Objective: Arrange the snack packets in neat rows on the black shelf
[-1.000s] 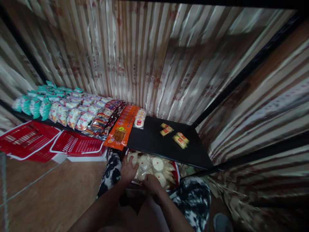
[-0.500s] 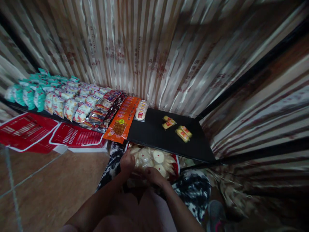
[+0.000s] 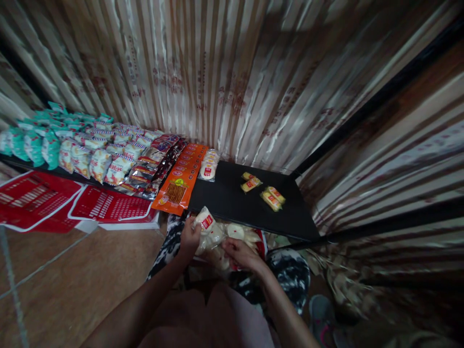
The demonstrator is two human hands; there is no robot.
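My left hand point(image 3: 189, 236) grips a white wrapped cracker packet point(image 3: 206, 221) with a red label, raised at the shelf's front edge. Close by on the right, my right hand point(image 3: 242, 253) has its fingers pinched together over the red basket point(image 3: 266, 245); what they hold, if anything, is not clear. Several pale round packets point(image 3: 235, 231) in clear wrap fill the basket between my knees, partly hidden by my hands. On the black shelf point(image 3: 232, 200) just beyond lies a short row of matching white packets point(image 3: 208, 166).
Yellow packets point(image 3: 272, 198) lie on the shelf's right part. An orange snack bag point(image 3: 184, 181), dark foil bags point(image 3: 159, 164), white bags point(image 3: 118, 169) and teal bags point(image 3: 32, 147) line the left. Red baskets point(image 3: 112, 203) stand below; a striped curtain point(image 3: 224, 77) hangs behind.
My left hand has turned and lifted, and the red-labelled packet now shows in it. My right hand has shifted slightly right and up. The view has moved slightly.
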